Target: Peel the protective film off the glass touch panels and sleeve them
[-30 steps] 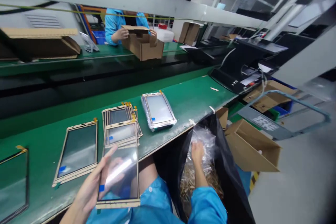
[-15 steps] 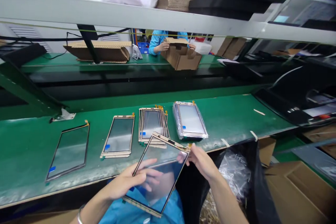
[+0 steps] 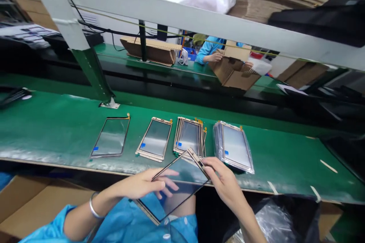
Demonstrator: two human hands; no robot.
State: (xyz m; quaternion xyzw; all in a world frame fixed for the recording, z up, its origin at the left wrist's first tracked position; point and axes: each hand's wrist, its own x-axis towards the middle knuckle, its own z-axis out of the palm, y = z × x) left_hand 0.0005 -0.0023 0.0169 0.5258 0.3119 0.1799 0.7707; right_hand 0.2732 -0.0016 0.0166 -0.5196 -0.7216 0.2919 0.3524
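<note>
A clear glass touch panel (image 3: pixel 182 186) with a dark and cream border is held tilted above my lap, in front of the bench edge. My left hand (image 3: pixel 151 182) grips its left side, with fingers showing through the glass behind it. At the upper right corner my right hand (image 3: pixel 221 174) pinches the panel's edge. Beyond it on the green bench lie a single panel (image 3: pixel 111 136), a small stack of panels (image 3: pixel 155 138), a taller stack (image 3: pixel 188 134) and a pile of panels in clear wrap (image 3: pixel 235 146). Several carry blue tabs and orange flex tails.
A green post (image 3: pixel 92 72) stands on the bench (image 3: pixel 57 121) at left. A black bag with clear plastic (image 3: pixel 273 216) hangs below the edge at right. A cardboard box (image 3: pixel 42 197) sits low at left. Across the far bench, a person in blue handles a carton (image 3: pixel 236 74).
My view has swung left, so the bench items appear farther right. The panel has turned and tilted more in my hands, and my right hand now grips closer over its corner.
</note>
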